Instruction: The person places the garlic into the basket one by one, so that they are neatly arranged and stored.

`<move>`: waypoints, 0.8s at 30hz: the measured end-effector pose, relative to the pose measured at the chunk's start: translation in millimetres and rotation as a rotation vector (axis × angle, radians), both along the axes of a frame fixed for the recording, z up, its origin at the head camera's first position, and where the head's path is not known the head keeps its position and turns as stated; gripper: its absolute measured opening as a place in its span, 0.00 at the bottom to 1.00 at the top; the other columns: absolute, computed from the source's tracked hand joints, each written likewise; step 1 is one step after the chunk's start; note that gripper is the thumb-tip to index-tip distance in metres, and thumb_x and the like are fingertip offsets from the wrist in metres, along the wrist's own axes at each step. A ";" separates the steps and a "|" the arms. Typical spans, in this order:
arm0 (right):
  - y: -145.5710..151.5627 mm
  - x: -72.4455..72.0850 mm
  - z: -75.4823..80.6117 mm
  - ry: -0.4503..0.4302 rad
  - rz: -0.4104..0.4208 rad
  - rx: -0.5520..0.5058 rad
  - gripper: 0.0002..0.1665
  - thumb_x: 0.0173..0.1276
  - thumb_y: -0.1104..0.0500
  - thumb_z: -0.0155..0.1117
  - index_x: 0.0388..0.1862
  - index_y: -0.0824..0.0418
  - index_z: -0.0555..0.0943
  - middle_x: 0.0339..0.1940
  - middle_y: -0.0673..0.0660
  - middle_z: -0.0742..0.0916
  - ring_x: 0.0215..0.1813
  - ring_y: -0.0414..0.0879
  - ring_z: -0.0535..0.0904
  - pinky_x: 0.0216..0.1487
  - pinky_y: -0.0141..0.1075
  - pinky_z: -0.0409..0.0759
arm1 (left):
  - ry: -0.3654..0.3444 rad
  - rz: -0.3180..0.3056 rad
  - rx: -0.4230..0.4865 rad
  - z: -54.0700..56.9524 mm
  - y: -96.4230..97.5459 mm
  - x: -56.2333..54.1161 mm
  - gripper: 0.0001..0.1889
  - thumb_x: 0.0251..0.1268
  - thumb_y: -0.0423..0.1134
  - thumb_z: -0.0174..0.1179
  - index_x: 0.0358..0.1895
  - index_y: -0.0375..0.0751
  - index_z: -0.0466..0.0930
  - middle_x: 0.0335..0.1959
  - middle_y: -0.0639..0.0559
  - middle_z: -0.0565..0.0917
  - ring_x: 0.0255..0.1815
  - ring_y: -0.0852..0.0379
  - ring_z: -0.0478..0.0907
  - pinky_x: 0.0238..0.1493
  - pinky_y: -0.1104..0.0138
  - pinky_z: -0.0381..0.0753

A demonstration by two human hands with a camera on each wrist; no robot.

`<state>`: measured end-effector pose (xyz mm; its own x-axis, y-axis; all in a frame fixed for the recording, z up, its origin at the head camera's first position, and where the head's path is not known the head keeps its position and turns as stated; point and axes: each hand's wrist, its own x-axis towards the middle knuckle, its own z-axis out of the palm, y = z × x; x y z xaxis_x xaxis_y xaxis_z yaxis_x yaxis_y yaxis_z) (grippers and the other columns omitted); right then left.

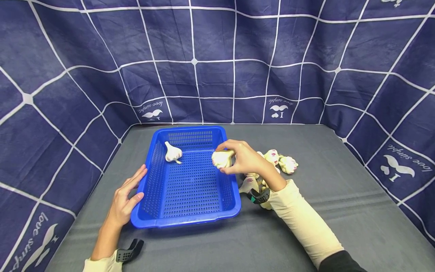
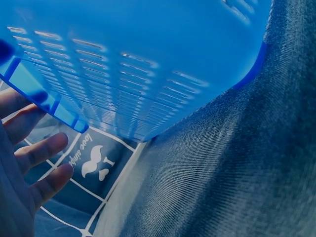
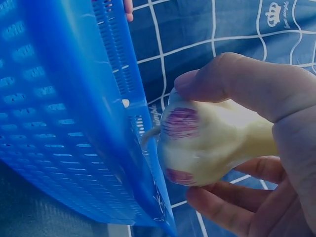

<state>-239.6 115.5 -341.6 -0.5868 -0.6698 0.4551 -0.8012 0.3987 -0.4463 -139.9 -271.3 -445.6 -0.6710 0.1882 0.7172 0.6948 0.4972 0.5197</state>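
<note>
Blue plastic is forming the basket (image 1: 185, 222), which is sitting on the tabletop (image 1: 217, 249). The right hand (image 1: 246, 158) is holding one garlic (image 1: 221, 159) at the basket's right rim, its thumb and fingers clamping around the bulb. The left hand (image 1: 123, 200) is touching the left rim, its fingers extending apart. A second garlic (image 1: 173, 153) is lying inside, toward the far left corner. More garlics (image 1: 288, 164) are lying on the right, partly hidden behind the right arm (image 1: 299, 215).

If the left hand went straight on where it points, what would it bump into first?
Most likely the blue basket, whose rim is right beside the left hand; exact depth is unclear.
</note>
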 end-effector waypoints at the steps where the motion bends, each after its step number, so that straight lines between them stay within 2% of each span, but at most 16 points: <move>1: -0.9 -1.2 0.1 -0.010 0.005 -0.002 0.29 0.42 0.55 0.80 0.47 0.58 0.82 0.41 0.51 0.86 0.37 0.43 0.78 0.35 0.42 0.81 | -0.005 0.002 0.001 -0.6 -0.3 -0.1 0.32 0.51 0.28 0.54 0.66 0.30 0.73 0.69 0.36 0.71 0.65 0.64 0.70 0.53 0.78 0.68; 4: -4.1 -5.2 0.4 -0.037 0.004 0.002 0.31 0.42 0.56 0.81 0.47 0.60 0.81 0.41 0.53 0.86 0.34 0.43 0.79 0.32 0.41 0.82 | -0.023 0.009 -0.002 -2.5 -1.1 -0.2 0.32 0.51 0.28 0.53 0.66 0.30 0.73 0.69 0.36 0.71 0.65 0.64 0.69 0.53 0.78 0.68; 8: -8.0 -10.1 2.1 -0.061 -0.038 0.031 0.33 0.42 0.55 0.82 0.48 0.60 0.79 0.39 0.54 0.86 0.32 0.42 0.80 0.32 0.34 0.80 | -0.046 0.020 -0.008 -3.3 -1.7 0.3 0.32 0.52 0.28 0.53 0.67 0.31 0.72 0.70 0.37 0.70 0.66 0.65 0.68 0.53 0.78 0.67; 12: -12.2 -14.0 5.0 -0.080 -0.056 0.041 0.31 0.43 0.53 0.82 0.46 0.59 0.79 0.35 0.54 0.85 0.32 0.44 0.82 0.32 0.32 0.80 | -0.035 0.019 -0.008 -1.4 -0.4 0.6 0.32 0.52 0.29 0.53 0.67 0.31 0.72 0.70 0.37 0.70 0.66 0.65 0.68 0.53 0.78 0.67; 16: -17.6 -19.9 6.2 -0.060 -0.045 0.032 0.28 0.44 0.52 0.81 0.43 0.59 0.79 0.35 0.53 0.85 0.35 0.45 0.82 0.33 0.33 0.80 | -0.017 0.009 -0.003 0.6 0.9 0.5 0.32 0.51 0.28 0.53 0.66 0.30 0.72 0.69 0.36 0.70 0.66 0.64 0.69 0.53 0.78 0.68; 21: -24.4 -28.0 5.6 -0.019 -0.047 0.027 0.28 0.44 0.53 0.80 0.44 0.60 0.81 0.39 0.53 0.82 0.39 0.45 0.78 0.34 0.33 0.79 | -0.037 0.011 -0.004 -0.2 0.0 0.4 0.32 0.51 0.29 0.53 0.67 0.31 0.72 0.69 0.36 0.70 0.67 0.64 0.68 0.54 0.78 0.67; 24: -30.2 -32.3 6.4 -0.016 -0.057 0.035 0.27 0.44 0.52 0.80 0.42 0.60 0.82 0.38 0.53 0.81 0.39 0.45 0.79 0.34 0.34 0.79 | -0.048 0.014 -0.007 -1.3 -1.0 0.0 0.32 0.52 0.29 0.53 0.67 0.31 0.72 0.70 0.36 0.70 0.67 0.64 0.68 0.54 0.78 0.67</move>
